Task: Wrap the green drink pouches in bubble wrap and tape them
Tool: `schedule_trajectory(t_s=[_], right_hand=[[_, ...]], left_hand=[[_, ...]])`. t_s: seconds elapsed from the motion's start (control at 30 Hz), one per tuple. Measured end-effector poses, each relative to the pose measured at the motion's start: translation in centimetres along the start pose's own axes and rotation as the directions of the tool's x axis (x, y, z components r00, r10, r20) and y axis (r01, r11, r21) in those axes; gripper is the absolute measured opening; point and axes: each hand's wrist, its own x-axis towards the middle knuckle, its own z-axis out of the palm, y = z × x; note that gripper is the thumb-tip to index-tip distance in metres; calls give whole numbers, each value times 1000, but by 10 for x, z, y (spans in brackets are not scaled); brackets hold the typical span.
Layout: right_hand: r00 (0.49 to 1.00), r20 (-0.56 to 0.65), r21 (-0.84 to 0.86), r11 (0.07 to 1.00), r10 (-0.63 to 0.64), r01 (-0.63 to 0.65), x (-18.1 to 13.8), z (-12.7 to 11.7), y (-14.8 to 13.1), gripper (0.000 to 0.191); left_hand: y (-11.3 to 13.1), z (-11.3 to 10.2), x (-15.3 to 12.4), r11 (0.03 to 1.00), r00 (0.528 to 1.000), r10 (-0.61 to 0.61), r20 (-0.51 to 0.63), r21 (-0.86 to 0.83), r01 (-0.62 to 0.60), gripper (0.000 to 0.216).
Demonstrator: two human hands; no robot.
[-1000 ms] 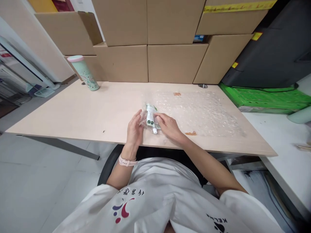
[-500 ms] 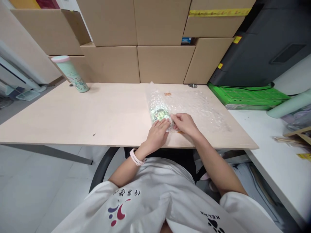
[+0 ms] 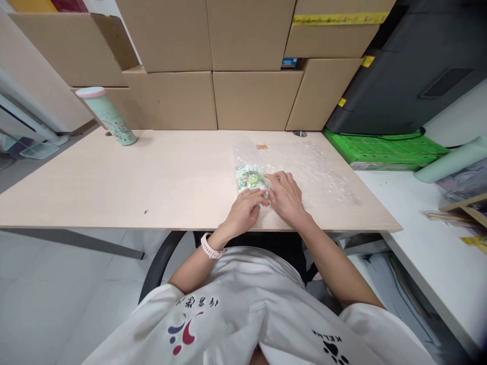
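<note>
On the wooden table lies a sheet of clear bubble wrap point(image 3: 323, 170), spread out to the right. Its left part covers a small green patterned item point(image 3: 251, 177), whose kind I cannot make out through the plastic. My left hand point(image 3: 246, 210) rests flat along the item's near edge, fingers stretched to the right and touching the wrap. Over the right side of the item lies my right hand point(image 3: 287, 197), its fingers extended and slightly bent on the plastic. The fingertips of both hands are close together. An orange printed mark point(image 3: 262, 147) shows near the wrap's far edge.
A mint tumbler with a pink lid point(image 3: 110, 119) stands at the table's back left. Cardboard boxes point(image 3: 182, 101) are stacked along the back. To the right are a green crate point(image 3: 388, 149), a dark case point(image 3: 399, 76) and a white side table point(image 3: 426, 243).
My right hand has gone from a pinch at the wrap's edge to lying over it with fingers extended. The wrap's raised far left corner now lies lower. My left hand has barely moved.
</note>
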Motion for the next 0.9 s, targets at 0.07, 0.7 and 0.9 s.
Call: schedule_trajectory(t_s=[0.07,0.7,0.9], right_hand=[[994,35,-18,994,-107,107,-2,3,1,52],[967,182,171,974,-179,148,-35,-15,16,40],[989,144,-122,992,35,-17,-61,-60,27,32]], left_hand=[[1,-5,-1,981,962,-144,-234,-162,108,39],[36,1,9,998,983,21,183,48,-30,57],[38,10,11,964,939,36,343,235,-123,55]])
